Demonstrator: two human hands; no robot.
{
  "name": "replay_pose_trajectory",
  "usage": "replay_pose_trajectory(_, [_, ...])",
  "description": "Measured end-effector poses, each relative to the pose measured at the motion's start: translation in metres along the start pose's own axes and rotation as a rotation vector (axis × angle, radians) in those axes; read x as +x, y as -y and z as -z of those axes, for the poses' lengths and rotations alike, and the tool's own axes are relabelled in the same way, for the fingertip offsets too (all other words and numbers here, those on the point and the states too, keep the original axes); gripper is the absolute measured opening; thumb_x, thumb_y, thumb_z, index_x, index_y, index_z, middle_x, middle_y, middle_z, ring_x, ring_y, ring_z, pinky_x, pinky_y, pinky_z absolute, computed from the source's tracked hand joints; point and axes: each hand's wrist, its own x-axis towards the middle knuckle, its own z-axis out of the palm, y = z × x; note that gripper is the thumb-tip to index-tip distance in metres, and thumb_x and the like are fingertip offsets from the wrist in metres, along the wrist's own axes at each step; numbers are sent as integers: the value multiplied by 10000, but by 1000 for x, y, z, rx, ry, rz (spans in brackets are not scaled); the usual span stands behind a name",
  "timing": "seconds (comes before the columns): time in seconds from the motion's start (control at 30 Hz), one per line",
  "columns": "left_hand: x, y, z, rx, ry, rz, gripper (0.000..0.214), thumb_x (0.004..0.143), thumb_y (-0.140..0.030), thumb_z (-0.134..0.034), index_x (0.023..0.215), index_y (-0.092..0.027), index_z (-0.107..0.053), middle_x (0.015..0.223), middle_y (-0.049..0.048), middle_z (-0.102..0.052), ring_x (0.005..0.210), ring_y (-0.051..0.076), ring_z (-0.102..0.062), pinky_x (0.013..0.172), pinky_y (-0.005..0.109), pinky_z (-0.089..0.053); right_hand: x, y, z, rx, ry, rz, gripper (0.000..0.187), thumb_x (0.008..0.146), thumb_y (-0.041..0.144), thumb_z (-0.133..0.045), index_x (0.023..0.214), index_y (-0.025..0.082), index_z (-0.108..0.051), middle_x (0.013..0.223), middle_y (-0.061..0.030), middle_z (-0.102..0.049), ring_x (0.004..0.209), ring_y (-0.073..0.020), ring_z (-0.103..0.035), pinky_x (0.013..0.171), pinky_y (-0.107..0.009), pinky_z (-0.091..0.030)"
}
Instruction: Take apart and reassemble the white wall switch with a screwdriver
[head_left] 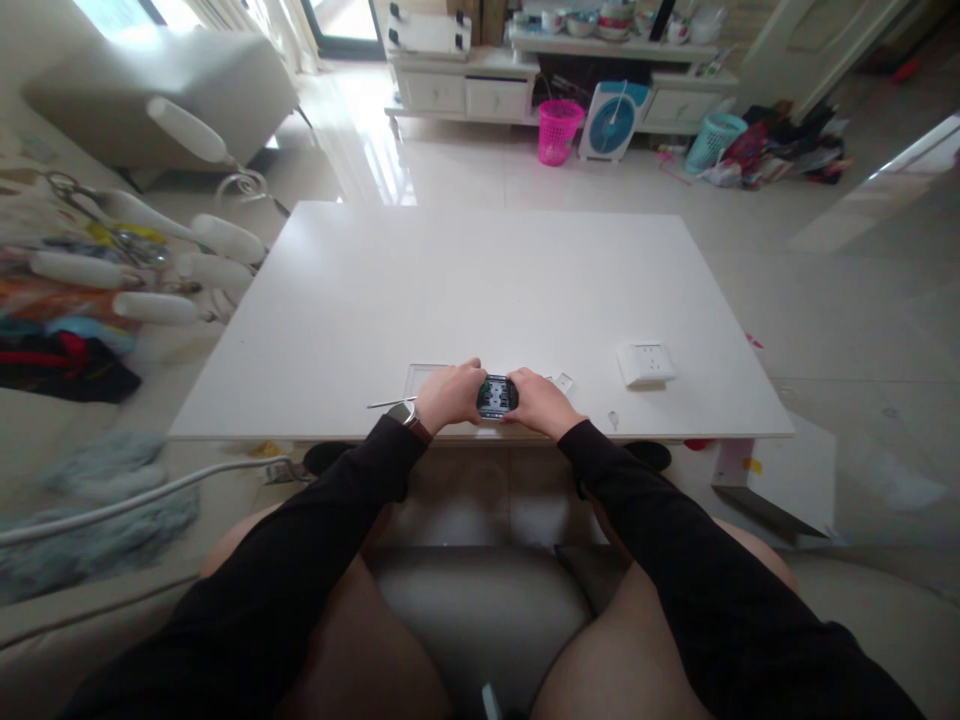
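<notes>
Near the table's front edge, my left hand (452,392) and my right hand (544,400) grip a small dark square device (496,397) from opposite sides. Pale and dark fittings show on its face, rather like the back of a wall socket; its exact kind is unclear. Behind my left hand lies a clear flat frame (427,377), partly covered by the hand. A thin metal rod, possibly a screwdriver (384,404), pokes out beside my left wrist. Small clear pieces (564,381) lie just past my right hand. To the right stands a white wall socket (646,364).
A small clear bit (613,419) lies by the front edge of the white table (487,280). White lamp shades (225,238) rise at the table's left side. Across the floor are a pink basket (559,132), a blue fan (613,122) and a white cabinet (465,95).
</notes>
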Motion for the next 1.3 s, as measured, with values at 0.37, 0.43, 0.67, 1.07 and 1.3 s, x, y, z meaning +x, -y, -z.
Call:
replay_pose_trajectory(0.37, [-3, 0, -4, 15, -24, -5, 462, 717, -385, -816, 1091, -160, -665, 1153, 117, -670, 873, 289, -741, 660, 352, -488, -4, 2, 5, -42, 11, 27, 458, 801, 346, -844, 1168, 165, -638, 1194, -136, -702, 1047, -279, -708, 835, -326, -522])
replay_pose_trajectory(0.43, [-4, 2, -5, 9, -17, -3, 524, 699, -365, -834, 1138, -157, -638, 1198, 122, -661, 900, 295, -741, 661, 352, -491, -4, 2, 5, -51, 17, 28, 457, 801, 345, -842, 1168, 167, -635, 1191, -137, -701, 1050, -280, -707, 838, -326, -524])
replay_pose_trajectory(0.67, [-6, 6, -10, 38, -16, 9, 472, 726, -312, -815, 1133, -165, -627, 1219, 127, -656, 908, 284, -742, 660, 352, -491, -4, 1, 3, -48, 23, 46, 467, 797, 308, -833, 1193, 162, -632, 1224, -138, -695, 1062, -278, -706, 856, -327, -529])
replay_pose_trajectory(1.07, [-5, 4, -10, 40, -38, -9, 487, 685, -359, -857, 1077, -162, -646, 1159, 113, -673, 893, 307, -743, 668, 368, -504, -4, 0, 5, -7, 12, 58, 486, 751, 301, -912, 1146, 175, -659, 1197, -126, -711, 1079, -270, -702, 907, -328, -523])
replay_pose_trajectory(1.3, [-4, 7, -7, -119, -13, 9, 665, 623, -349, -911, 1193, -154, -631, 1239, 136, -652, 979, 299, -731, 793, 361, -555, -2, -5, 1, -17, 12, 63, 527, 733, 297, -925, 1171, 184, -654, 1208, -115, -702, 1090, -269, -700, 917, -325, -523])
